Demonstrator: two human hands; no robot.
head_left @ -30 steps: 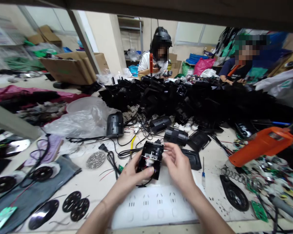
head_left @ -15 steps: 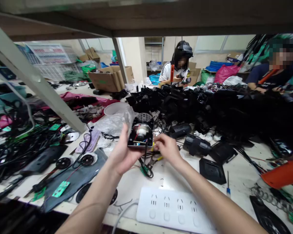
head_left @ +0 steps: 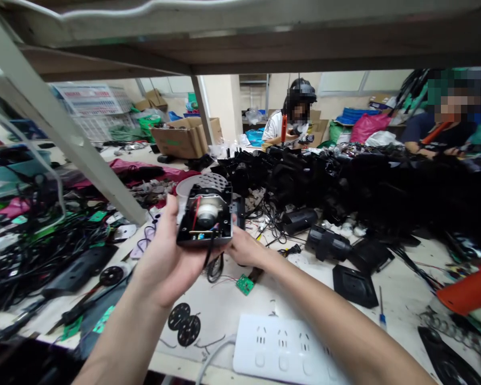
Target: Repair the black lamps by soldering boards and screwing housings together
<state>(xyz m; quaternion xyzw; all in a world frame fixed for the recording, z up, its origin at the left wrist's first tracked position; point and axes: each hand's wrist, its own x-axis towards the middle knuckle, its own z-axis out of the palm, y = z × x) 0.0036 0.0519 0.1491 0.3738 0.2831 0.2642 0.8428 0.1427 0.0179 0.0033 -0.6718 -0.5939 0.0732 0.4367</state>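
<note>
1. Head view, centre: left hand (head_left: 166, 256) is raised above the worktop (head_left: 401, 291), palm up, fingers curled round the left edge of an open black housing (head_left: 205, 222); it grips & carries the unit.
2. Housing is tilted w/ its open side toward the camera. Inside: a pale cylindrical motor (head_left: 207, 210), a red wire left of it, a thin board strip along the bottom edge.
3. Right hand (head_left: 244, 248) sits at the housing's lower right corner, touching it from below; fingers mostly hidden behind the unit, so can't tell if it is closed on anything.
4. A black cable hangs from the housing's underside & loops betw. the 2 hands, above the worktop.
5. On the worktop just below the hands: small green circuit board (head_left: 245, 284); 2 black perforated discs (head_left: 184, 323) nearer the front edge.
6. Front right: white power strip (head_left: 286, 350) w/ several sockets, under the right forearm.
7. Right of hands: 2 black cylindrical units, a flat black cover plate (head_left: 355, 286), a small blue-handled screwdriver (head_left: 381, 315).
8. Far right edge: orange tool (head_left: 471, 291), partly cut off.
9. Behind: big pile of black plastic parts (head_left: 344, 182); 2 other people sit beyond it.
10. Left: tangle of black cables (head_left: 36, 251), grey metal frame post (head_left: 64, 133) running diagonally.
</note>
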